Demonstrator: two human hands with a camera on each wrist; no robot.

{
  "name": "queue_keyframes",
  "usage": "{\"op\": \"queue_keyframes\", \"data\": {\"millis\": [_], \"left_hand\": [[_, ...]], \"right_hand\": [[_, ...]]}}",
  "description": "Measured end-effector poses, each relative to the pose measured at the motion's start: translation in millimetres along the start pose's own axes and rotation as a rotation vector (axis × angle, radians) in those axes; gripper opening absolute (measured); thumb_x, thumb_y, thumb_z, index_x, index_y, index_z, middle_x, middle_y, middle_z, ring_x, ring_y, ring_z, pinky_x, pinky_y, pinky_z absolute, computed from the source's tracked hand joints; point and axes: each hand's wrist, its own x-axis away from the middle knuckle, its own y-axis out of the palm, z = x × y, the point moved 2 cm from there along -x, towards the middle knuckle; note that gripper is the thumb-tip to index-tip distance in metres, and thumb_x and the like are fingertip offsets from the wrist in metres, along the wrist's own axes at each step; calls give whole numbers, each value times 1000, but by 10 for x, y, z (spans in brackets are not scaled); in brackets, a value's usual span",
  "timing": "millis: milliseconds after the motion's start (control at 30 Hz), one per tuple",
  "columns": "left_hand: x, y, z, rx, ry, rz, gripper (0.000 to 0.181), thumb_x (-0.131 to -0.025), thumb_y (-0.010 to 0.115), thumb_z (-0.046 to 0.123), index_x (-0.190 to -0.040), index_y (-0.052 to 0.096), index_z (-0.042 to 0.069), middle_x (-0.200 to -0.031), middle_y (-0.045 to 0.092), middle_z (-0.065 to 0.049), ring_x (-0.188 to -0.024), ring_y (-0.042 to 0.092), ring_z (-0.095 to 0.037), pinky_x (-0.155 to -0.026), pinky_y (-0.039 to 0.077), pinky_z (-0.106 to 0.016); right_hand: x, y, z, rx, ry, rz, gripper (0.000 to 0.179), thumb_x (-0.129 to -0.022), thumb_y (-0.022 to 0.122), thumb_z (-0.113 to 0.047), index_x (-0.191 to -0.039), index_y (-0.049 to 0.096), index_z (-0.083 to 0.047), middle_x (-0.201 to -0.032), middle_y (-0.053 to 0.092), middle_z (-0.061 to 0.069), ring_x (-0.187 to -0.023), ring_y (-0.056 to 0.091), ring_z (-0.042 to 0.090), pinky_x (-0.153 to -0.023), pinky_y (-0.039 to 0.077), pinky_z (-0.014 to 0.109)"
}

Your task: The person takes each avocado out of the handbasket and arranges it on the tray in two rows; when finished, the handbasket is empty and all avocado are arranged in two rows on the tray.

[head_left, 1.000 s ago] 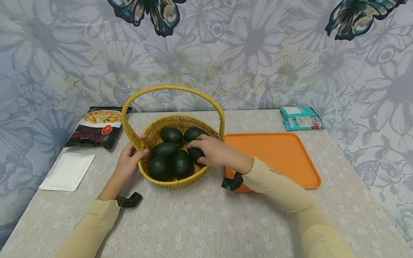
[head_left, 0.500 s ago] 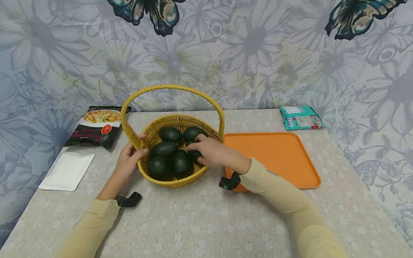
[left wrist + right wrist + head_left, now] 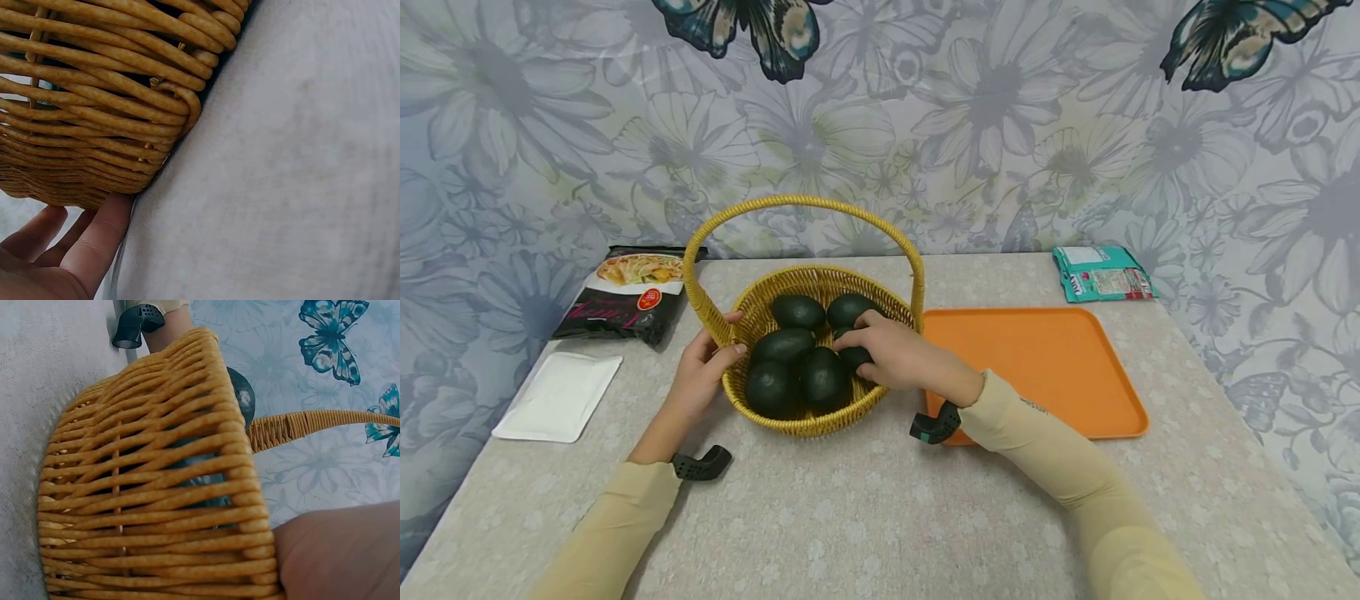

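Observation:
A yellow woven basket (image 3: pixel 808 429) with a tall arched handle stands on the table and holds several dark green avocados (image 3: pixel 784 346). At its left side my left hand (image 3: pixel 696 375) grips the rim by the handle's foot, thumb over the edge. In the left wrist view, that hand's fingers (image 3: pixel 97 250) press against the outer wicker. My right hand (image 3: pixel 898 354) reaches over the right rim, its fingers curled round an avocado (image 3: pixel 853 358) still among the others. The right wrist view shows mostly the basket's wall (image 3: pixel 150 487); the right fingertips are hidden behind it.
Right of the basket lies an orange tray (image 3: pixel 1037 367), partly under my right forearm. A teal packet (image 3: pixel 1101 275) is at the back right. A black food packet (image 3: pixel 621 296) and a white flat packet (image 3: pixel 557 398) lie to the left. A patterned wall rises behind the table.
The right hand shifts very slightly left over the avocado between the first frame and now. The left hand and basket stay in place.

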Motion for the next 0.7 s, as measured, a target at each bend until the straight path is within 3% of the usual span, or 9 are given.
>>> {"op": "queue_keyframes", "data": {"millis": [233,700], "left_hand": [[-5,-1,-2,6,2,3,49,-103,55,12,-151,46,9,-129,59,8,-114,58,-3,-85,51,-13],[-5,8,-8,17,4,8,49,-103,54,11,-151,45,7,-135,55,-2,-116,56,-3,-86,50,-13]], "right_hand": [[16,-9,0,-14,-16,12,46,-98,68,-13,-142,61,-23,-147,48,20,-120,60,32,-93,54,40],[34,-41,51,-85,-67,53,45,-98,67,-12,-142,61,-17,-148,48,21,-133,52,34,-104,49,46]]}}
